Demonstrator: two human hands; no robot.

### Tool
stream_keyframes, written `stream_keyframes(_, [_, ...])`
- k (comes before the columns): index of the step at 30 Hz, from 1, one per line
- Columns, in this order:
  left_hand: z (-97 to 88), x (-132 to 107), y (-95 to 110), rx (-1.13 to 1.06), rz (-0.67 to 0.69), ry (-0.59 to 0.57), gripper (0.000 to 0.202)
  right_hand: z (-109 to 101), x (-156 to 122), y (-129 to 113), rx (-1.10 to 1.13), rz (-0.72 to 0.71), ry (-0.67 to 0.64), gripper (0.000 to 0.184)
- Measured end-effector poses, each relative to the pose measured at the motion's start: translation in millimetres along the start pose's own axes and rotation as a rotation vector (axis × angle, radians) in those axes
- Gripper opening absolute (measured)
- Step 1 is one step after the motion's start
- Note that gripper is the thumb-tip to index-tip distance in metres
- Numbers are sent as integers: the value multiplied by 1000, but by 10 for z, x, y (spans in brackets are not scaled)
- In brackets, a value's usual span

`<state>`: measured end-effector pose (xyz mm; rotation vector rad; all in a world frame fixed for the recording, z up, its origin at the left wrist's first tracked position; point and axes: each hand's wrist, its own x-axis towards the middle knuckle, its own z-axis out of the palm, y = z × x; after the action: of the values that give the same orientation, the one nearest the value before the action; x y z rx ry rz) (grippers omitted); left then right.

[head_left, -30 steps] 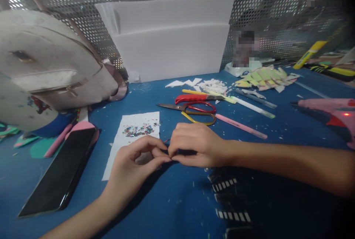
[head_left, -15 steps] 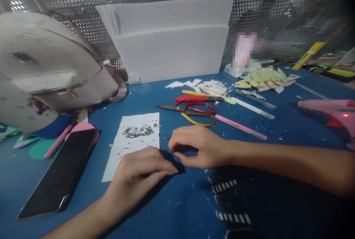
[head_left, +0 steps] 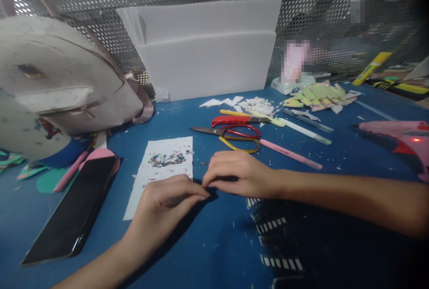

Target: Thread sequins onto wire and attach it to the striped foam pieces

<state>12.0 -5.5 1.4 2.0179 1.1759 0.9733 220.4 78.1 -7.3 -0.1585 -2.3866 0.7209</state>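
Observation:
My left hand (head_left: 170, 204) is closed in a pinch at the lower edge of a white paper sheet (head_left: 137, 199). On that sheet lies a scatter of small glittering coloured bits (head_left: 167, 159). My right hand (head_left: 237, 175) pinches too, its thumb and index tips almost meeting the left fingertips over the blue table (head_left: 208, 244). Whatever sits between the fingers is too small to make out. Just beyond my right hand lie scissors (head_left: 239, 131) with red and yellow handles. Black strips with white bars (head_left: 271, 225) lie below my right wrist.
A black phone (head_left: 73, 208) and a pale backpack (head_left: 67, 70) are at left. Behind the scissors are a red-handled cutter (head_left: 231, 120), a pink pen (head_left: 290, 154) and white scraps (head_left: 256, 105). A pink glue gun (head_left: 398, 134) with a lit light lies at right. A white board (head_left: 208, 56) leans behind.
My right hand's thumb and index finger have closed together and moved slightly left towards the left fingertips. My left hand has shifted a little left and up.

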Motion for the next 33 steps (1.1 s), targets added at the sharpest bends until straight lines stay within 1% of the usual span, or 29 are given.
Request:
stream_keyframes(2, [1, 9, 3, 3, -42, 43, 20, -7, -3, 9, 24, 31, 29, 9])
stream_keyframes(4, [3, 13, 10, 4, -58, 58, 19, -12, -2, 12, 60, 60, 65, 7])
stream_keyframes(8, [-7, 11, 25, 12, -41, 33, 19, -18, 11, 2, 116, 111, 107, 4])
stream_keyframes(11, [-64, 33, 2, 59, -33, 26, 16, -17, 17, -10, 108, 147, 119, 3])
stream_keyframes(13, [-129, 75, -49, 134, -35, 35, 11, -14, 17, -16, 90, 176, 138, 2])
stream_keyframes(16, [-244, 176, -164, 250, -70, 91, 17, -12, 14, -21, 64, 226, 191, 2])
stream_keyframes(17, [-279, 217, -205, 287, -81, 99, 16, -13, 13, -21, 62, 242, 208, 2])
stream_keyframes(19, [-337, 302, -281, 374, -93, 79, 11, -18, 12, -20, 72, 265, 229, 3])
stream_keyframes(22, [-387, 415, -373, 468, -94, 63, 13, -28, 11, -18, 94, 277, 241, 5])
stream_keyframes(26, [-405, 500, -440, 498, -92, 61, 14, -32, 6, -18, 111, 274, 240, 7])
stream_keyframes(33, [-421, 548, -387, 554, -71, 23, 13, -24, -1, -16, 102, 265, 236, 8])
